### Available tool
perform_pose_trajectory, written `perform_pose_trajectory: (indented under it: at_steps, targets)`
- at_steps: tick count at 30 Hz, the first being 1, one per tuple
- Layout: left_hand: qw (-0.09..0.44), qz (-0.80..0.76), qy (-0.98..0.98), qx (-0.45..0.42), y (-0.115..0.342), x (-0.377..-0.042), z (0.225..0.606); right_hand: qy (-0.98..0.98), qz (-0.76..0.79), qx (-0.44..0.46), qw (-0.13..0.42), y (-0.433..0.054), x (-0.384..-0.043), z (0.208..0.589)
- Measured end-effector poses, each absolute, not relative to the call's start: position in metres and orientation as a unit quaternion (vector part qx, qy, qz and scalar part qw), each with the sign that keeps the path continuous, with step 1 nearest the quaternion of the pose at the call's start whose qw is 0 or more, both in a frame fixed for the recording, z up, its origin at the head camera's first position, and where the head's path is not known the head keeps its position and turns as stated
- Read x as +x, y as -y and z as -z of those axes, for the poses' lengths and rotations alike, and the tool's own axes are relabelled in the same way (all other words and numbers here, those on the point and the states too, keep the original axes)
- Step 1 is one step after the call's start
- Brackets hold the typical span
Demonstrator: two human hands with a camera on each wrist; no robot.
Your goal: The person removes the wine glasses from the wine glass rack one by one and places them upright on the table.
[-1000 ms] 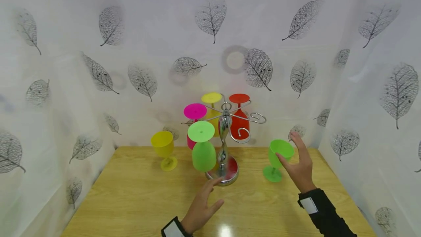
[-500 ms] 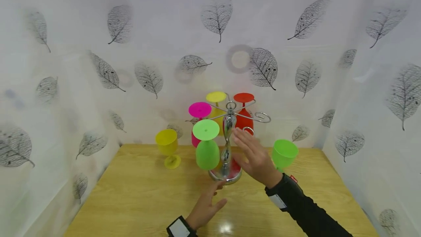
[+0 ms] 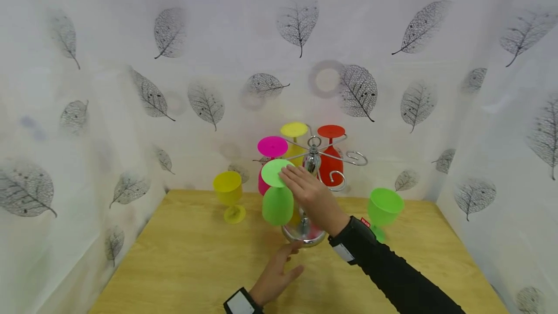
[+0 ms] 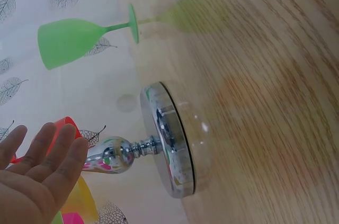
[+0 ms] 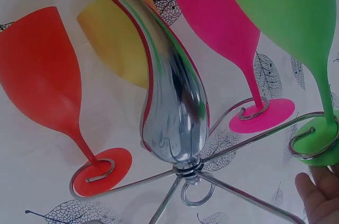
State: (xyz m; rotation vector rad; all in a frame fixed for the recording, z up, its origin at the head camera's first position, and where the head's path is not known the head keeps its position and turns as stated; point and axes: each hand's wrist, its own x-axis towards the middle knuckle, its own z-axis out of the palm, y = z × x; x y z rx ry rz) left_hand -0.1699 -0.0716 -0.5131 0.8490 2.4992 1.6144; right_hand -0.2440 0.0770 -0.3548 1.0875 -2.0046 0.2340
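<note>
A chrome glass rack [image 3: 313, 163] stands on the table, with goblets hung upside down by their feet from its curled wire arms. My right hand [image 3: 313, 197] reaches across the rack, its nearly straight fingers touching the foot of the hanging green goblet [image 3: 278, 206]; the thumb is hidden. In the right wrist view, fingertips [image 5: 318, 189] meet that green foot, which sits in the wire curl. Low in front of the rack base [image 3: 302, 237], my left hand [image 3: 276, 275] hovers with relaxed, extended fingers and holds nothing. Pink [image 3: 272, 147], yellow [image 3: 294, 130] and red [image 3: 331, 164] goblets also hang there.
An upright yellow goblet [image 3: 228, 189] stands on the wooden table [image 3: 183, 256] left of the rack. Another green goblet [image 3: 385, 207] stands upright at the right, its foot partly behind my right sleeve. Two wire arms [image 3: 355, 159] at the rack's right carry nothing. A leaf-patterned curtain hangs behind.
My right hand has left the upright green goblet at the right and moved left across the rack to the hanging green goblet's foot. The left hand has barely moved.
</note>
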Motion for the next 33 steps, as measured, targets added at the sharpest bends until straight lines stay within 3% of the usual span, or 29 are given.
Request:
perform_pose_trajectory:
  at_steps: [9, 25, 33]
  targets:
    - [0.041, -0.527, -0.805, 0.269, 0.07, -0.173, 0.514, 0.79, -0.083, 0.44, 0.418, -0.074, -0.249, 0.345]
    - [0.08, -0.533, -0.804, 0.251, 0.075, -0.174, 0.515, 0.821, -0.093, 0.417, 0.379, -0.061, -0.256, 0.331]
    - [0.063, -0.535, -0.804, 0.253, 0.076, -0.172, 0.515, 0.842, -0.073, 0.386, 0.37, -0.065, -0.26, 0.329]
